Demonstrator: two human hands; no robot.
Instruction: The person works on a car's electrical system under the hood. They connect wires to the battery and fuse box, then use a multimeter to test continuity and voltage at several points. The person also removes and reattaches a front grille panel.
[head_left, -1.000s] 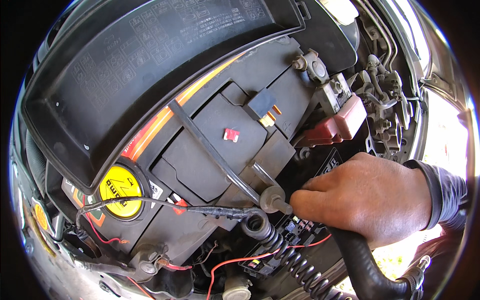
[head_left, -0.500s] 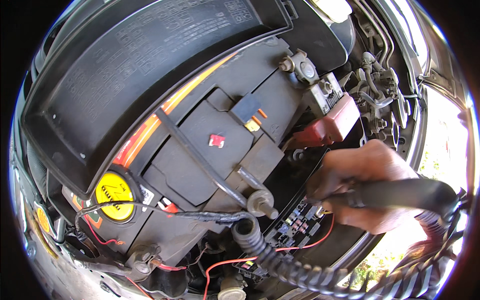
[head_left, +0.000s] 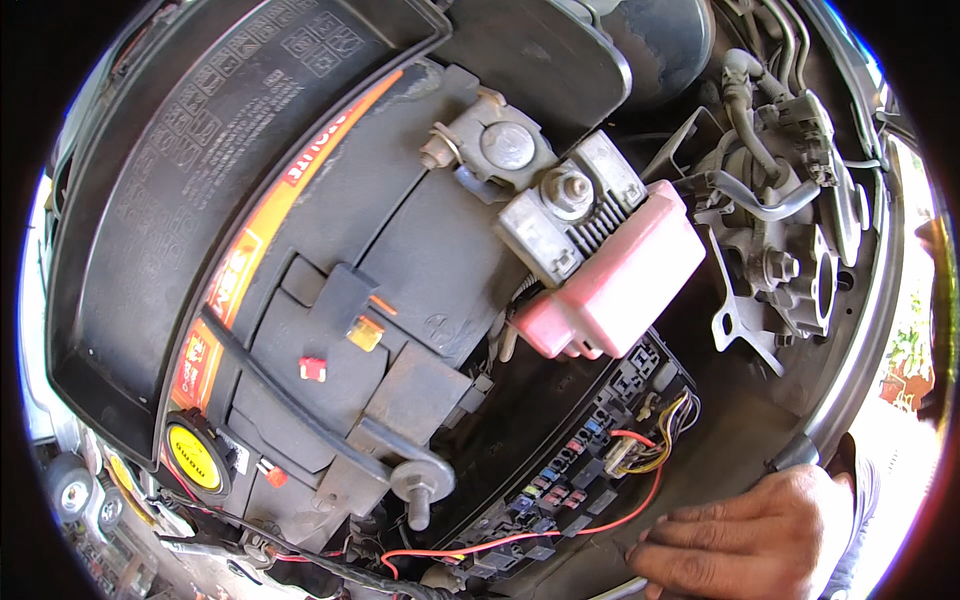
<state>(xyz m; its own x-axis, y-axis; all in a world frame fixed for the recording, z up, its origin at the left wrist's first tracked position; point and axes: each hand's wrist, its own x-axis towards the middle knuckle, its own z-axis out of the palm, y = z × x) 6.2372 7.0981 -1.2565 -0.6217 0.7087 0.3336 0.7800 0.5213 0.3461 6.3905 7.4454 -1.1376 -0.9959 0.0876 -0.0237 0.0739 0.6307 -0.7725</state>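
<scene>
My right hand (head_left: 745,540) is at the lower right, over the bright metal edge of the engine bay. Its fingers stretch leftward, lying close together, with nothing visible in them; the thumb is hidden. Just above the knuckles, a short black tube-like piece (head_left: 795,455) lies across the edge. To the hand's left is the open fuse box (head_left: 575,470), with several small coloured fuses and a bundle of thin wires (head_left: 655,435). A red wire (head_left: 600,527) loops from that bundle along the box. My left hand is out of the picture.
A black battery (head_left: 420,250) carries a loose red fuse (head_left: 313,369), a yellow fuse (head_left: 366,333) and a black relay-like block (head_left: 340,297). A large black cover (head_left: 130,300) rests at the left. A pink terminal cover (head_left: 620,270) and metal bracket (head_left: 735,330) stand beyond the fuse box.
My right hand has left the fuse box for the bay's edge and no longer grips the black tube. The corrugated conduit has left the fuse box's front. The view has shifted rightward.
</scene>
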